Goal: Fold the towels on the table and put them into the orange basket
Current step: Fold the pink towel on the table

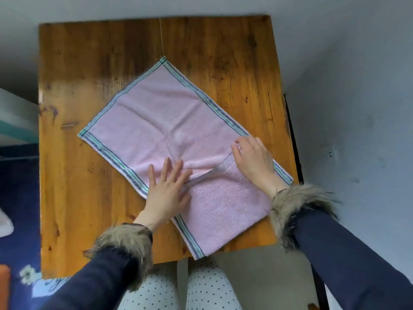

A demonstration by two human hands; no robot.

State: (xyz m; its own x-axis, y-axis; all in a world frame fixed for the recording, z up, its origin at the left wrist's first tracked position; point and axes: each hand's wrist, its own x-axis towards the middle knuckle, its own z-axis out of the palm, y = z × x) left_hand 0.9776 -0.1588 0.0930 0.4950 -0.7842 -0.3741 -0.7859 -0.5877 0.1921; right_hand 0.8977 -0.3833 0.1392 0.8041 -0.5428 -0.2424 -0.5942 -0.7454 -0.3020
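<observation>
A pink towel with striped borders lies diagonally on the wooden table. Its near end is folded over toward the middle, and the folded hem runs between my hands. My left hand lies flat with fingers spread, pressing on the towel's left side by the hem. My right hand has its fingers bent and pinches the folded hem near the towel's right border. A sliver of orange at the lower left corner may be the basket; too little shows to tell.
The towel's near corner hangs slightly past the table's front edge. Grey floor lies to the right, a blue patterned rug to the left. My knees in dotted trousers are below the table edge.
</observation>
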